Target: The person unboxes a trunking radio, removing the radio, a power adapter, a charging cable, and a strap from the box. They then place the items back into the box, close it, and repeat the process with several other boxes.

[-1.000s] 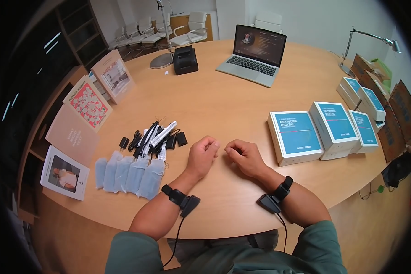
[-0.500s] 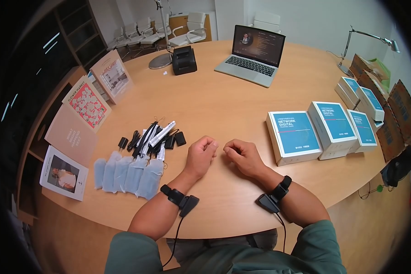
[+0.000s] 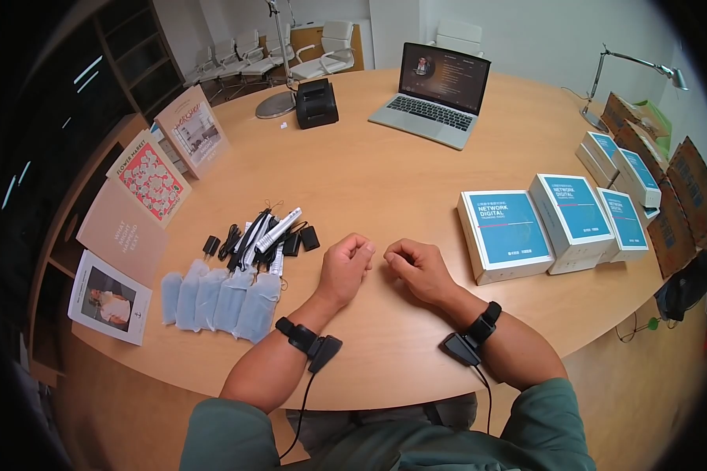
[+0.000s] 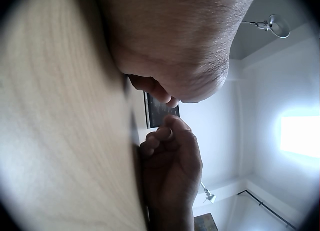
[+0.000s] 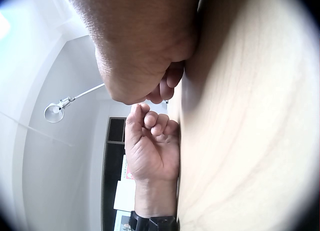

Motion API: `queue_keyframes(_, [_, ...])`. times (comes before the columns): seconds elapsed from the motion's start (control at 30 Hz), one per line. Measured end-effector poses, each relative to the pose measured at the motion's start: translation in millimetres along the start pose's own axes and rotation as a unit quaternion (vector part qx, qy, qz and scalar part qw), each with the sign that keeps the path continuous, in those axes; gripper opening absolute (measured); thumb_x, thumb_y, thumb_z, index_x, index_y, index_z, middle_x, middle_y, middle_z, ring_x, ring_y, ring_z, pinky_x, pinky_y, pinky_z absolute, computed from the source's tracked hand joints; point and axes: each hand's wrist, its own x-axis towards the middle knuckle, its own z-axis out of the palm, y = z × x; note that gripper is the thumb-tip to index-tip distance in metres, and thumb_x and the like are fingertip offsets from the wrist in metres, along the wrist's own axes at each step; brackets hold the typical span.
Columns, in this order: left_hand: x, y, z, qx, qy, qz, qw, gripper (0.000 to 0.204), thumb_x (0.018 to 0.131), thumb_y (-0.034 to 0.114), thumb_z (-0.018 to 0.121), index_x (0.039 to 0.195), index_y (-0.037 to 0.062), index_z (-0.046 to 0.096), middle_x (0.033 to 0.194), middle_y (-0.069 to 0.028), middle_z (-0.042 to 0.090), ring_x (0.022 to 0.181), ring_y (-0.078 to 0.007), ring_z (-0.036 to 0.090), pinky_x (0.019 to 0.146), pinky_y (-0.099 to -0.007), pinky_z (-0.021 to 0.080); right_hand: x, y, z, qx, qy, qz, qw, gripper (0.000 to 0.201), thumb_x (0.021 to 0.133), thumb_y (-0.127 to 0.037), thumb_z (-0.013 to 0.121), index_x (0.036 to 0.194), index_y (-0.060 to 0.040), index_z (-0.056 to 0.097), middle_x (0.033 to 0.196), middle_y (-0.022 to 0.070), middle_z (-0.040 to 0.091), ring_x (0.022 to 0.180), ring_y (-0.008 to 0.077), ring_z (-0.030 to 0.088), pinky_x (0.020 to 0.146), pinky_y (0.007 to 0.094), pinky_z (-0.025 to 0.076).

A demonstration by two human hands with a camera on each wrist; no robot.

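Both hands rest on the wooden table near its front edge, a small gap between them. The left hand (image 3: 346,271) lies on its side with loosely curled fingers and holds nothing. Facing it, the right hand (image 3: 422,271) has its fingers loosely bent, also around nothing. Nearest the left hand is a pile of black adapters, cables and a white rolled item (image 3: 278,229), with several bluish wrapped packets (image 3: 232,304) below it. To the right hand's right stand white-and-blue boxes (image 3: 512,229). The left wrist view shows the right hand (image 4: 172,166) with bent fingers.
At the back of the table (image 3: 322,173) are an open laptop (image 3: 424,118), a black device (image 3: 316,104) and a lamp base (image 3: 277,105). Books (image 3: 149,179) stand along the left edge. More boxes (image 3: 636,177), a lamp (image 3: 595,118) and brown cardboard (image 3: 687,204) are at the right.
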Motion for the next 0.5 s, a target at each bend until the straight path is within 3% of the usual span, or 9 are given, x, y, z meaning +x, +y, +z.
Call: queue_keyframes(0.5, [0.0, 0.0, -0.5, 0.009, 0.000, 0.001, 1.000, 0.020, 0.112, 0.022, 0.064, 0.101, 0.0056, 0.068, 0.077, 0.0019, 0.063, 0.065, -0.0043, 0.055, 0.059, -0.0225, 0.046, 0.3, 1.3, 0.4, 0.002, 0.003, 0.001, 1.000, 0.021, 0.106, -0.020, 0.070, 0.106, 0.0000, 0.077, 0.079, 0.0056, 0.072, 0.072, 0.0093, 0.062, 0.067, 0.0301, 0.053])
